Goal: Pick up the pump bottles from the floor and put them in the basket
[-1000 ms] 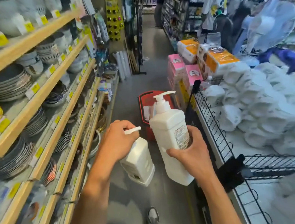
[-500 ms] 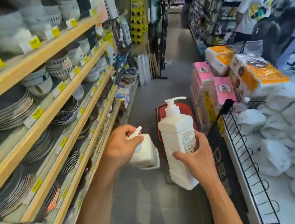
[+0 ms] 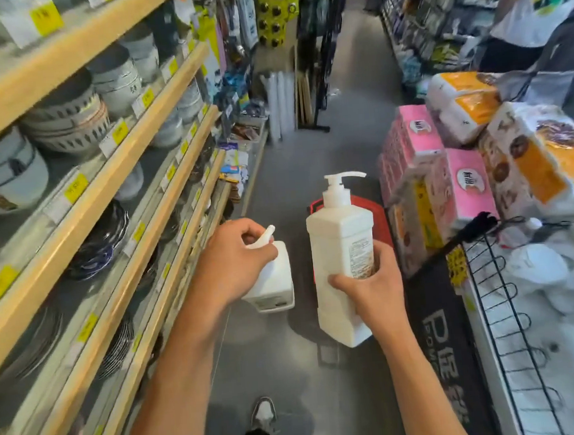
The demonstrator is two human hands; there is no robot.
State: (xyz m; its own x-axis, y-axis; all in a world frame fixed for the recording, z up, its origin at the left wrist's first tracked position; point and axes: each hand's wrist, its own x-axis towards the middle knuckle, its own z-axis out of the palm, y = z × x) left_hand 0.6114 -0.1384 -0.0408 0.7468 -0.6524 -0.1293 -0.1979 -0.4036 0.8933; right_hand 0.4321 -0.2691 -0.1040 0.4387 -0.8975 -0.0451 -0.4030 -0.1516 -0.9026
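Observation:
My left hand (image 3: 235, 259) grips a white pump bottle (image 3: 273, 283) by its neck, so the bottle hangs tilted with its nozzle poking out between my fingers. My right hand (image 3: 370, 286) holds a taller white pump bottle (image 3: 341, 244) upright round its lower body, label facing me. Behind and below both bottles, a red basket (image 3: 379, 210) stands on the grey floor, mostly hidden by the tall bottle; only its rim shows.
Wooden shelves (image 3: 111, 183) of bowls and plates line the left side. On the right stand pink and orange tissue packs (image 3: 447, 177) and a black wire bin (image 3: 512, 302) of white goods. A person (image 3: 544, 8) stands at the far right. My shoe (image 3: 264, 414) is on the floor.
I have moved forward along the aisle, so the red basket lies closer. Both hands still hold their bottles; the left one has risen and tilted up.

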